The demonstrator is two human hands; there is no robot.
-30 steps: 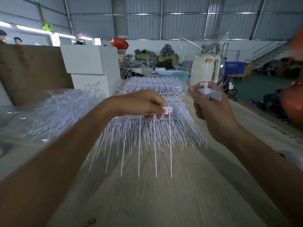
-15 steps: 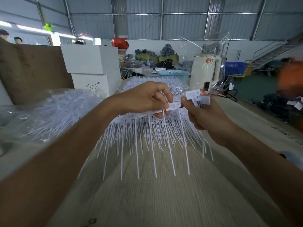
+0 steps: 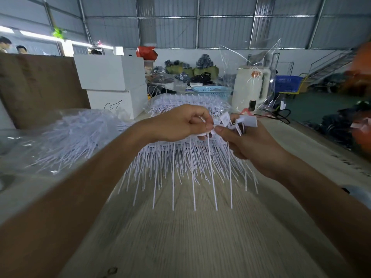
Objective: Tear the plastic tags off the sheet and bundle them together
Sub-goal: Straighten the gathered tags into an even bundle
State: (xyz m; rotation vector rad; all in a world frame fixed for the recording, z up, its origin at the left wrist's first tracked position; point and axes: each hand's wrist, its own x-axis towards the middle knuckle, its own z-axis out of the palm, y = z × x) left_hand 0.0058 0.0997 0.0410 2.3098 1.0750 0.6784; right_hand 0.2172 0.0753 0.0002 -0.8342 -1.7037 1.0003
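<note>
A sheet of white plastic tags [image 3: 180, 163] hangs in the air above the table, its long thin tails pointing down toward me. My left hand [image 3: 180, 123] grips the sheet along its top edge. My right hand [image 3: 249, 141] holds a small bundle of torn-off tags [image 3: 241, 122], their flat white heads sticking up above its fingers. Its thumb and forefinger pinch a tag head at the sheet's right end, right against my left fingertips.
A clear bag of loose tags [image 3: 66, 137] lies at the left. More tag sheets [image 3: 190, 103] are stacked behind my hands. White boxes [image 3: 112, 85], a brown cardboard panel [image 3: 36, 87] and a white appliance [image 3: 251, 87] stand at the back. The wooden table [image 3: 200, 237] runs below.
My right hand has come in from the right with its bundle and now meets my left hand at the sheet's end. The sheet has risen slightly.
</note>
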